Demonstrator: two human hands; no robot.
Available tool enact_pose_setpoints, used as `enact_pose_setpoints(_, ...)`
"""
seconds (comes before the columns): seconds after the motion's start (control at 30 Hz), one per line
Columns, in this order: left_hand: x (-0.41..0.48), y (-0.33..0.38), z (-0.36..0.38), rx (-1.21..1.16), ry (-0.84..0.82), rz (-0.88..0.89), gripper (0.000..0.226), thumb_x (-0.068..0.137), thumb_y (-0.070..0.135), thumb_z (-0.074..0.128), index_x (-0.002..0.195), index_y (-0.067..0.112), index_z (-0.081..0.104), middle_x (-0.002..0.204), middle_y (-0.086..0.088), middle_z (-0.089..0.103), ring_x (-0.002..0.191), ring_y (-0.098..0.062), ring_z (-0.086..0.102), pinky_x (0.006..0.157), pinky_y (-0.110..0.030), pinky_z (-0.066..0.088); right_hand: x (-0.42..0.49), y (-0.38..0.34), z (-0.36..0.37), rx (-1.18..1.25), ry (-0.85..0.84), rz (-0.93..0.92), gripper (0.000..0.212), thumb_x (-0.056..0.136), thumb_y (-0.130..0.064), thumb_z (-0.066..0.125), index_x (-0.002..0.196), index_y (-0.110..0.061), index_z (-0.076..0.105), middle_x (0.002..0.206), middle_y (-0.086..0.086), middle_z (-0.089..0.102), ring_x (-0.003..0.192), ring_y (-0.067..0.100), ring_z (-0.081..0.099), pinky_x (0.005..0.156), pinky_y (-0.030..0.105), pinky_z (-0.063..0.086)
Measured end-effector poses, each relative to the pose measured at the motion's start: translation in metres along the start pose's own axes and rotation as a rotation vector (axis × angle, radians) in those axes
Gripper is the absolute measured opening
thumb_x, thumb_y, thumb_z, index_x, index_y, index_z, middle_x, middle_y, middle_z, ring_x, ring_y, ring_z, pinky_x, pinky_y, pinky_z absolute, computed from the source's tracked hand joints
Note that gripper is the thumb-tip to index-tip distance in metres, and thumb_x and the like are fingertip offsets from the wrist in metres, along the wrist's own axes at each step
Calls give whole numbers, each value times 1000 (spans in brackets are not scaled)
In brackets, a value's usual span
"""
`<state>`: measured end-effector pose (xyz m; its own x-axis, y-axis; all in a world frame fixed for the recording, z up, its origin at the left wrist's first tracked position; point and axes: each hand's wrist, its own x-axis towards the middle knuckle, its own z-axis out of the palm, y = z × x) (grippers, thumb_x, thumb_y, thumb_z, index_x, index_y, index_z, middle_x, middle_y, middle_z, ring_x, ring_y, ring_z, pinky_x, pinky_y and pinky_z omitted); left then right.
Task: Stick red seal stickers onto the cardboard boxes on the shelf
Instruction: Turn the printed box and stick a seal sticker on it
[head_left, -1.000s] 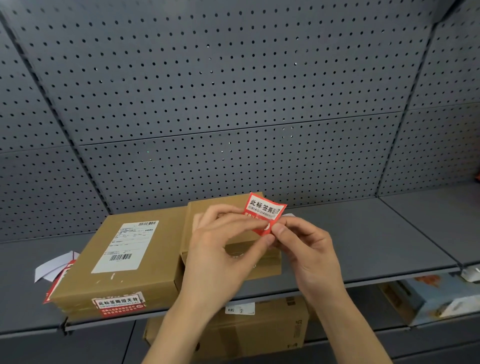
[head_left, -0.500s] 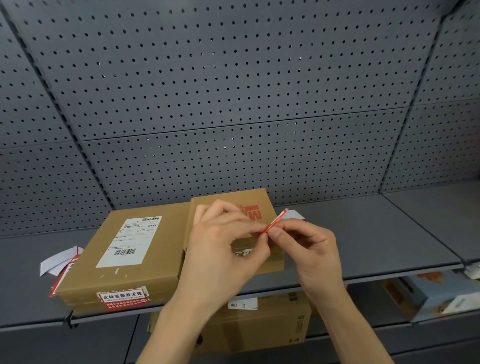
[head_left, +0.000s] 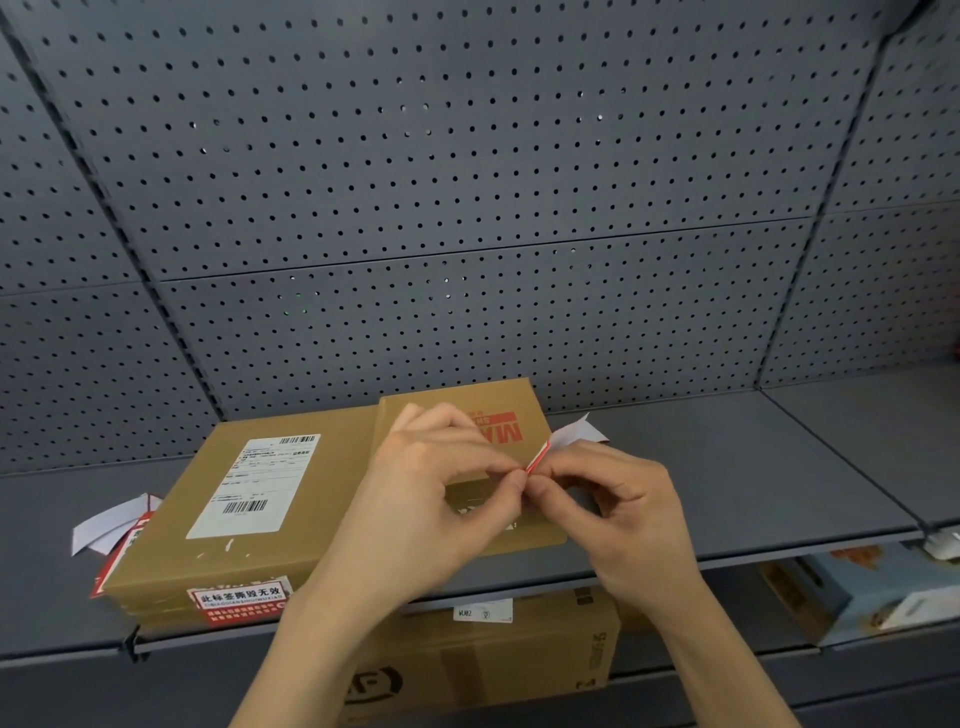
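Note:
Both hands pinch one red seal sticker (head_left: 538, 457), seen edge-on, above the shelf. My left hand (head_left: 441, 499) grips its lower end with thumb and forefinger; my right hand (head_left: 618, 504) pinches it from the right, where its white backing paper (head_left: 574, 432) sticks out. Under the hands lies a smaller cardboard box (head_left: 524, 415) with red print, partly hidden. Left of it sits a larger flat cardboard box (head_left: 332, 499) with a white shipping label and a red seal sticker (head_left: 240, 603) on its front edge.
White backing scraps and a red sticker sheet (head_left: 111, 530) lie at the larger box's left. Grey shelf (head_left: 727, 467) stretches right; pegboard wall (head_left: 467, 208) behind. On the lower shelf stand a brown carton (head_left: 519, 660) and a blue printed box (head_left: 872, 592).
The sticker has turned from facing me to edge-on, and its white backing now sticks out to the right. Both hands stay pinched on it, drifting slightly right.

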<state>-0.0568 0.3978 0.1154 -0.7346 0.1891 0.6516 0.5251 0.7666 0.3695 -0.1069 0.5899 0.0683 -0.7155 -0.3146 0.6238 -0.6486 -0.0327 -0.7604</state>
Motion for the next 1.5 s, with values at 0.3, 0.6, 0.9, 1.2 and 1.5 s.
enact_pose_setpoints(0.3, 2, -1, 11, 30, 273, -123, 15, 85, 29, 68, 73, 25, 78, 76, 34, 58, 79, -5, 57, 86, -19, 38, 8, 8, -7, -218, 166, 47, 19, 94, -5, 66, 82, -19, 63, 77, -7, 63, 69, 12, 57, 61, 20, 42)
enact_pose_setpoints(0.6, -5, -23, 7, -47, 497, -486, 17, 82, 29, 68, 72, 43, 71, 77, 10, 71, 85, -16, 67, 82, -22, 47, 62, 115, -81, -364, 625, 463, 4, 102, -10, 59, 100, -9, 62, 84, 10, 74, 77, 23, 72, 77, 41, 60)
enact_pose_setpoints(0.9, -12, -25, 12, -26, 432, -575, 15, 81, 36, 68, 70, 46, 70, 77, 14, 72, 84, -14, 70, 83, -40, 55, 86, 226, -86, -775, 161, 845, 28, 104, -23, 62, 99, 0, 78, 94, 20, 76, 71, 28, 66, 69, 37, 57)
enact_pose_setpoints(1.2, -12, -25, 34, 384, 393, -326, 17, 85, 26, 71, 69, 21, 75, 68, 14, 67, 73, -16, 55, 76, -41, 48, 32, 20, 14, -72, 38, 289, 29, 89, -52, 67, 94, -30, 85, 91, -12, 81, 90, 6, 75, 78, 20, 57)
enact_pose_setpoints(1.5, -22, -20, 42, 352, 140, -195, 28, 97, 38, 63, 114, 21, 78, 109, 10, 72, 102, -15, 60, 86, -32, 44, 15, 26, 26, 102, 63, 287, 12, 88, -28, 80, 96, -20, 81, 90, -4, 80, 84, 12, 76, 73, 22, 59)
